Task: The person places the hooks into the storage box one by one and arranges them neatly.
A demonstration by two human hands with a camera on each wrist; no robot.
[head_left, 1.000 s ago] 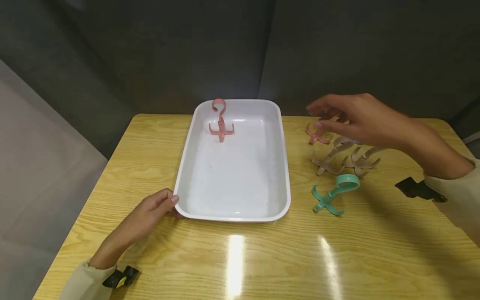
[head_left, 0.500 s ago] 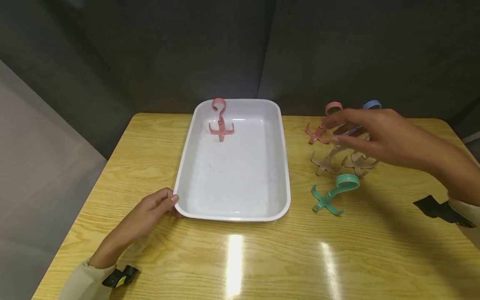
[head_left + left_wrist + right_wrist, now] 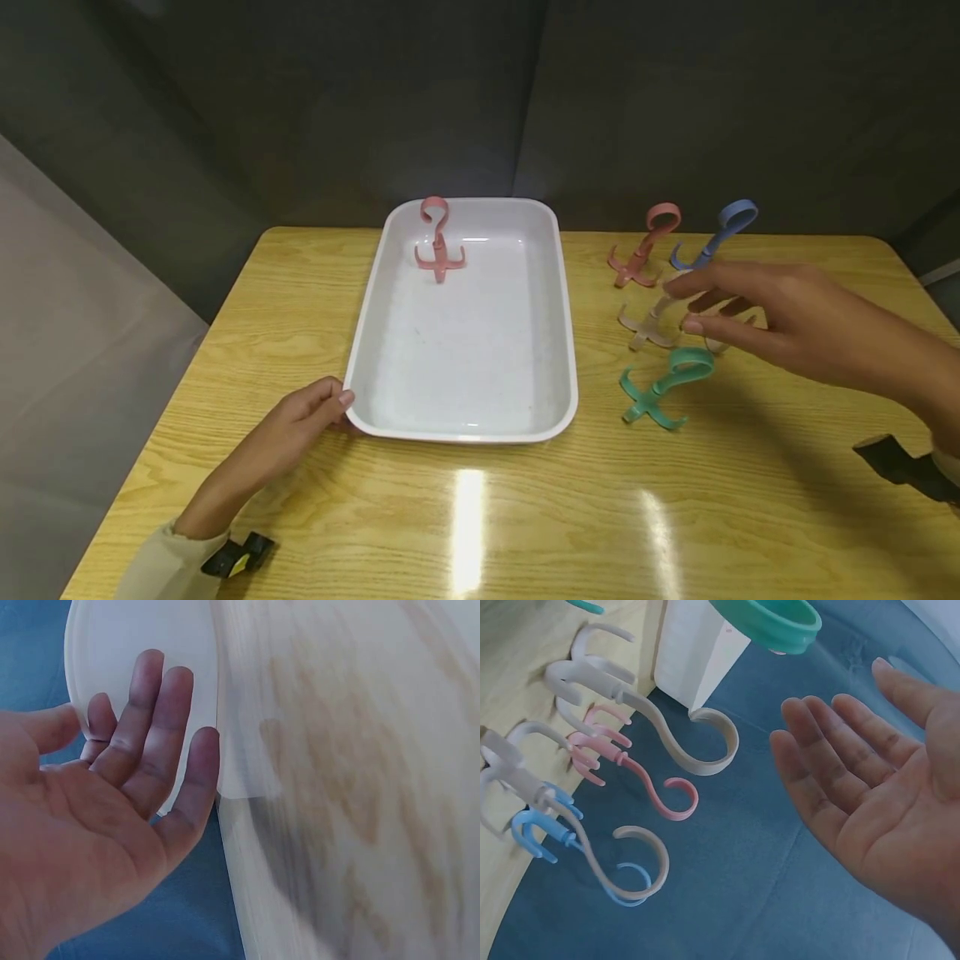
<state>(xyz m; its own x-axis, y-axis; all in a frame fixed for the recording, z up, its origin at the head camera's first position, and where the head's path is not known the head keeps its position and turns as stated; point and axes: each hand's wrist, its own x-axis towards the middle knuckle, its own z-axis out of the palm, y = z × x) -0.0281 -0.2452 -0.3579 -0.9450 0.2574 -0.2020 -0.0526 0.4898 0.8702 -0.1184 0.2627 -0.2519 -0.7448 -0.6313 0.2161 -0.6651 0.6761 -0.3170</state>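
Observation:
My left hand point(image 3: 300, 421) pinches the near left corner of a white tray point(image 3: 573, 367), with the thumb on its rim. In the left wrist view, the other fingers point(image 3: 169, 712) extend loosely alongside the tray's wall. A pink four-pronged plastic hook point(image 3: 440, 265) stands at the back of the tray. Over two beige hooks point(image 3: 647, 333) hovers my right hand point(image 3: 795, 321), empty, its fingers relaxed and partly hiding them. The right wrist view shows the open palm apart from the beige hook point(image 3: 726, 742) and the green hook point(image 3: 780, 630).
The green hook point(image 3: 649, 402) lies nearest me in the group right of the tray. Behind the beige ones stand another pink hook point(image 3: 633, 267) and a blue hook point(image 3: 703, 260). Dark curtain point(image 3: 637, 100) borders the far edge of the wooden table point(image 3: 360, 533).
My right hand has moved right and toward me, from over the back pink hook to over the beige hooks, uncovering the pink and blue ones. My left hand stays at the tray corner.

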